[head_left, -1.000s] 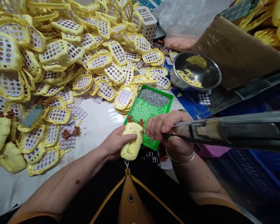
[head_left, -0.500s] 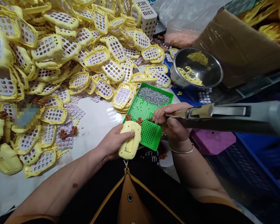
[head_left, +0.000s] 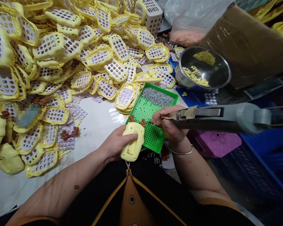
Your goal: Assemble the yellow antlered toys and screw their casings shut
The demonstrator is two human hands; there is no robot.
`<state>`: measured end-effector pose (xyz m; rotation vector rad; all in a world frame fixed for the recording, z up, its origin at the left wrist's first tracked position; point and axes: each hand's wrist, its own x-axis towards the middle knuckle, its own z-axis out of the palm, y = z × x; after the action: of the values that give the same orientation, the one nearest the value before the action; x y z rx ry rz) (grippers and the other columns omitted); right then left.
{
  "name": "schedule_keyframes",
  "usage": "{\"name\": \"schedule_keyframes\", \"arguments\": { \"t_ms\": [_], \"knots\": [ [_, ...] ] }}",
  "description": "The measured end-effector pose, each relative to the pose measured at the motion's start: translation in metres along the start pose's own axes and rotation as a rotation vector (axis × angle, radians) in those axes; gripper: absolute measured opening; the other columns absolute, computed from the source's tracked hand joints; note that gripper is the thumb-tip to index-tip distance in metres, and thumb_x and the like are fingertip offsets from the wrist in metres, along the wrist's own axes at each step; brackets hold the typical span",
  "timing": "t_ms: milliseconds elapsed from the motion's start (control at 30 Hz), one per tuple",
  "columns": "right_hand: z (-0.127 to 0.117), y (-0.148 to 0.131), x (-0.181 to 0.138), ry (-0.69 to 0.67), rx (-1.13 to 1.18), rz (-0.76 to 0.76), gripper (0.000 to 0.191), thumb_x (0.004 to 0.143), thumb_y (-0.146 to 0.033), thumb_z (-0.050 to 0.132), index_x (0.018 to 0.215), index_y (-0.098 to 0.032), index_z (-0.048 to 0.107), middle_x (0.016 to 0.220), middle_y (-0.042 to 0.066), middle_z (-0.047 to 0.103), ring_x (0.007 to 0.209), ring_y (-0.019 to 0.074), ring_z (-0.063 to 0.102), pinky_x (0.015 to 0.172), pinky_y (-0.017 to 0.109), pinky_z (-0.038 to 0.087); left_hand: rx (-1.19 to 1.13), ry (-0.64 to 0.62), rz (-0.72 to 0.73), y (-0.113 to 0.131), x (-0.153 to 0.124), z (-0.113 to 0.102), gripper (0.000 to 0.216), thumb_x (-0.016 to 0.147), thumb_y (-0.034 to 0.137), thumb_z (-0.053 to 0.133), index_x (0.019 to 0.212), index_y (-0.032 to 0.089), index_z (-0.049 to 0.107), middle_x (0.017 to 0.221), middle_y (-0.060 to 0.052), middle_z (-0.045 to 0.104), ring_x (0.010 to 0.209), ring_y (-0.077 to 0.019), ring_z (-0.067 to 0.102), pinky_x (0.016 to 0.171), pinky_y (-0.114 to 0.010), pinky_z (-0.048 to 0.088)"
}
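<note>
My left hand (head_left: 118, 139) is closed around a pale yellow toy phone shell (head_left: 132, 142), its thumb pressed on the back. Brown antlers (head_left: 138, 120) stick up from the top of the shell, and an open battery recess faces me. In my right hand (head_left: 171, 121) is a grey electric screwdriver (head_left: 217, 117), held almost level with its tip pointing left. The tip lies over the green tray, just right of the antlers and apart from the shell. Under both hands sits a perforated green tray (head_left: 159, 146), with a heap of small silver screws (head_left: 158, 95) at its far end.
Yellow shell halves with white grids (head_left: 49, 44) are piled across the left and back. A metal bowl (head_left: 227, 73) with small yellow pieces stands behind the tray. At right are a cardboard box (head_left: 247, 40), a purple piece (head_left: 217, 144) and blue crates (head_left: 257, 163).
My right hand and the screwdriver have shifted slightly left, toward the shell, and the screwdriver's rear end now shows. My left hand keeps its hold on the shell. The view has shifted slightly.
</note>
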<state>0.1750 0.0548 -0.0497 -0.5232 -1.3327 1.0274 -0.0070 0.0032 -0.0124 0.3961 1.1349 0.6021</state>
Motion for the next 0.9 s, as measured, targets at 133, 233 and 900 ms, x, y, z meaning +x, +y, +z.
{"name": "schedule_keyframes", "arguments": {
  "t_ms": [133,233,900],
  "knots": [
    [0.000,-0.011,0.003,0.013,0.057,0.014,0.017,0.081,-0.028,0.064,0.097,-0.025,0.063,0.060,-0.004,0.057,0.050,0.0136,0.054,0.049,0.030,0.046,0.000,-0.006,-0.002,0.000,0.000,0.000,0.040,0.072,0.019,0.070,0.109,0.014,0.056,0.090,-0.011,0.070,0.074,-0.0207,0.067,0.067,-0.034,0.054],
    [-0.001,-0.019,0.006,0.015,0.079,-0.003,0.017,0.080,-0.028,0.065,0.096,-0.023,0.064,0.059,-0.003,0.056,0.050,0.0134,0.055,0.048,0.030,0.046,-0.005,0.003,-0.005,0.000,-0.001,0.001,0.040,0.072,0.019,0.070,0.110,0.014,0.056,0.089,-0.011,0.070,0.073,-0.0210,0.067,0.067,-0.035,0.054],
    [0.000,-0.005,0.005,0.006,0.037,0.007,0.017,0.081,-0.029,0.064,0.097,-0.026,0.061,0.062,-0.004,0.058,0.052,0.0126,0.055,0.050,0.029,0.046,0.006,-0.007,0.013,0.001,-0.001,0.002,0.042,0.070,0.020,0.072,0.109,0.014,0.056,0.088,-0.010,0.070,0.072,-0.0200,0.066,0.066,-0.034,0.054]
  ]
}}
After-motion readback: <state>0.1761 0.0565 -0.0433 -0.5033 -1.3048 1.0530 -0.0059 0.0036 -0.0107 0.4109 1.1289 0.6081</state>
